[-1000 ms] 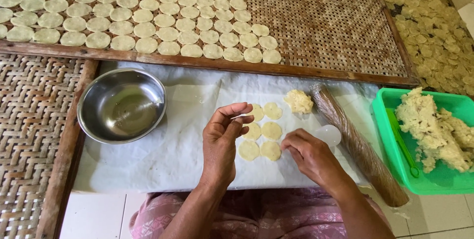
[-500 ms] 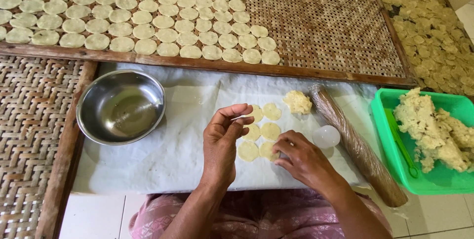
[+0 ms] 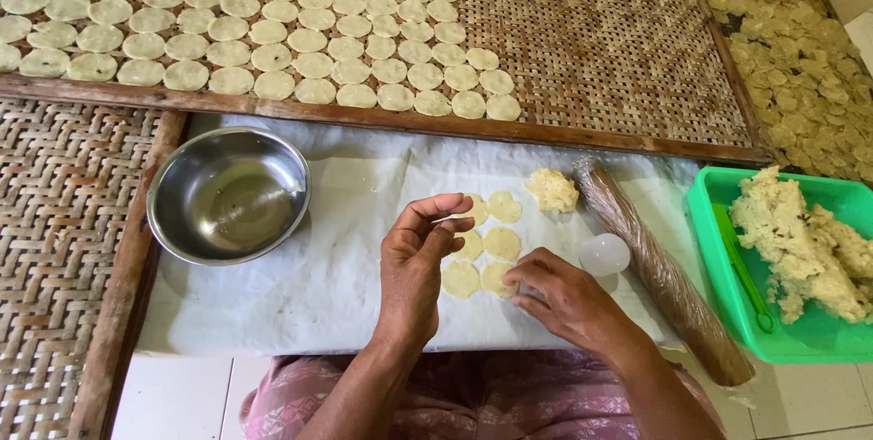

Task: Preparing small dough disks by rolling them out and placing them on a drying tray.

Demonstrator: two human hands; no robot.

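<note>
Lifting a thin dough disc [image 3: 455,218] pinched in left hand [image 3: 414,267]; right hand [image 3: 559,295], fingers curled, touches discs on white sheet [image 3: 318,276]. Woven tray [image 3: 591,40] beyond sheet about half filled; dough lump [image 3: 551,190] remains.

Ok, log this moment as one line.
left hand: raised, pinching thin disc | right hand: fingers on dough disc | steel bowl: left

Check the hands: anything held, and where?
Left hand pinches a thin dough disc by its edge. Right hand only presses fingertips on a flat disc on the sheet.
</note>
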